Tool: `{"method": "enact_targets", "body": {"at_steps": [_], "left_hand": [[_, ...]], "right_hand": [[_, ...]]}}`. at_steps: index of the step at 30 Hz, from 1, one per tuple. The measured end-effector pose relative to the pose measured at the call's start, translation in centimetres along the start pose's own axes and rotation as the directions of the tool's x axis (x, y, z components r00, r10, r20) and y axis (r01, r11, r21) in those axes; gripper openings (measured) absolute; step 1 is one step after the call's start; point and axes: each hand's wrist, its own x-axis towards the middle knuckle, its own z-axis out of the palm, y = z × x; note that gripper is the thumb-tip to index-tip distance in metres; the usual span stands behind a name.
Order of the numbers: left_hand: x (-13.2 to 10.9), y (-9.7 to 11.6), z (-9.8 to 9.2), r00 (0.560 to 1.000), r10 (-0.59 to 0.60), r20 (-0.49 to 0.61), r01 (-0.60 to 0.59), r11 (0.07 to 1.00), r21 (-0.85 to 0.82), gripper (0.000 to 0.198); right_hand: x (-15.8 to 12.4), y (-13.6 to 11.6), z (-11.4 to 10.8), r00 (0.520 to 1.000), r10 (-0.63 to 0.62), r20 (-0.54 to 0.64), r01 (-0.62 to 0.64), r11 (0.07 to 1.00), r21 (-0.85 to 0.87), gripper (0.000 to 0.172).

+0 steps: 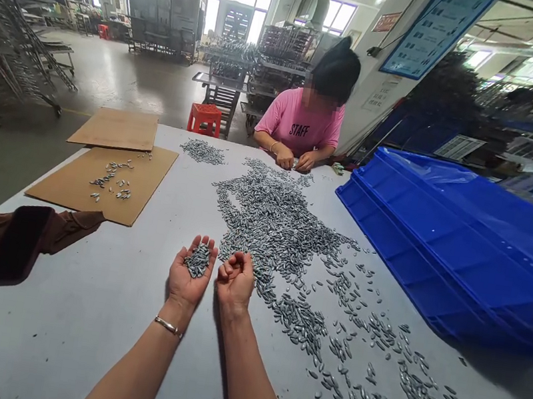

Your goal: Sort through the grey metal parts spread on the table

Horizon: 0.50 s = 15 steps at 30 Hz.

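Note:
My left hand point(191, 272) lies palm up above the white table point(127, 312), its fingers cupped around a heap of small grey oval pieces point(197, 261). Beside it on the right, my right hand point(236, 280) is turned palm up with the fingers curled in. Whether anything is between those curled fingers is too small to tell. A large spread of the same grey pieces point(274, 217) covers the table just beyond and to the right of my right hand. A silver bracelet point(168, 326) is around my left wrist.
Blue crates point(462, 244) stand at the right. Cardboard sheets point(95, 196) with some pieces lie at the left, near a phone point(16, 245) on a brown cloth point(73, 226). Across the table sits a person in a pink shirt point(302, 121), hands at its far edge.

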Motion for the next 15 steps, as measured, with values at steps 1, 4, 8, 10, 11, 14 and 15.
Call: {"method": "enact_targets", "body": {"at_steps": [1,4,8,10,11,14,15], "left_hand": [[0.0,0.1,0.0,1.000,0.002,0.002,-0.002,1.000,-0.001,0.034],[0.1,0.2,0.0,1.000,0.010,0.000,-0.010,1.000,-0.016,0.033],[0.3,0.5,0.0,1.000,0.021,0.013,-0.020,0.999,-0.042,0.031],[0.3,0.6,0.0,0.999,0.025,0.021,-0.024,0.999,-0.045,0.030],[0.3,0.7,0.0,0.999,0.027,0.025,-0.026,0.999,-0.042,0.030],[0.2,0.8,0.2,0.998,0.034,0.045,-0.033,0.999,-0.009,0.031],[0.1,0.8,0.3,0.998,0.037,0.056,-0.038,0.999,0.011,0.031]], "right_hand": [[-0.2,0.2,0.2,0.999,-0.018,0.028,0.019,1.000,-0.023,0.024],[-0.9,0.6,0.7,0.997,-0.037,0.065,0.042,0.996,-0.072,0.026],[-1.1,1.0,0.9,0.999,-0.008,0.039,0.010,0.998,-0.066,0.024],[-1.1,1.2,0.9,1.000,-0.014,0.027,0.016,0.998,-0.054,0.022],[-1.1,1.3,0.8,1.000,-0.024,0.019,0.025,0.998,-0.049,0.020],[-1.3,1.8,0.9,0.999,-0.036,0.000,0.036,0.999,-0.039,0.015],[-1.4,2.0,1.0,1.000,-0.023,0.010,0.023,0.999,-0.034,0.016]]}}
